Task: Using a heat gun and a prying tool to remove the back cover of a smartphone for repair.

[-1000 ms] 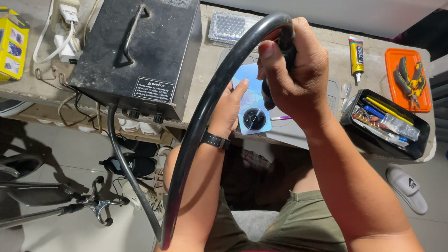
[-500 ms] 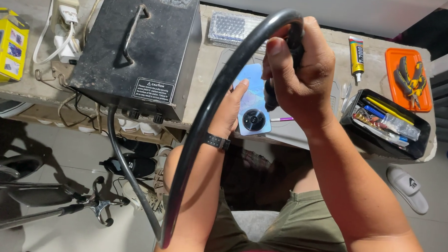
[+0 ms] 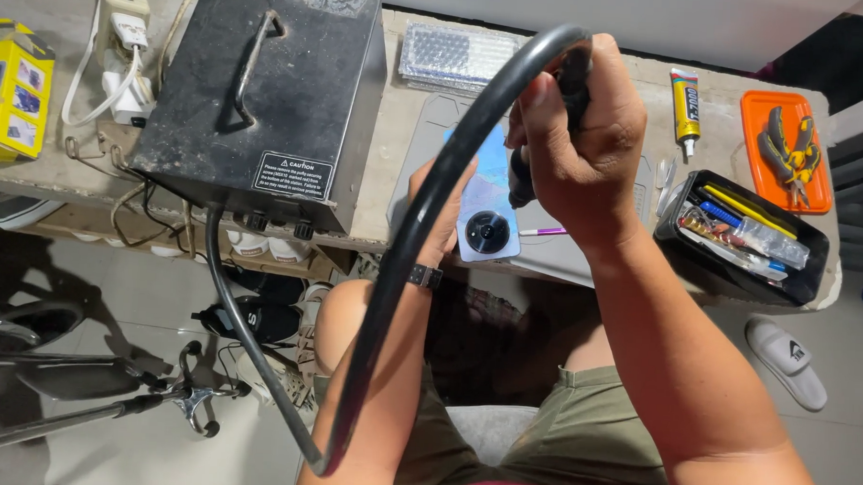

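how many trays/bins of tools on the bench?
2. An orange tray with pliers sits at the bench's far right corner; a black bin of small tools sits just in front of it. Others may be hidden behind the arms.

My right hand (image 3: pixel 583 147): raised, fist closed, knuckles toward camera, forearm running down to lower right. My left hand (image 3: pixel 444 214): lower, fingers extended forward, dark band on wrist, forearm near vertical below it.

Bright, even light across the bench — sharp focus, no glare. Soft shadows underneath; slight wide-angle bending at the edges.
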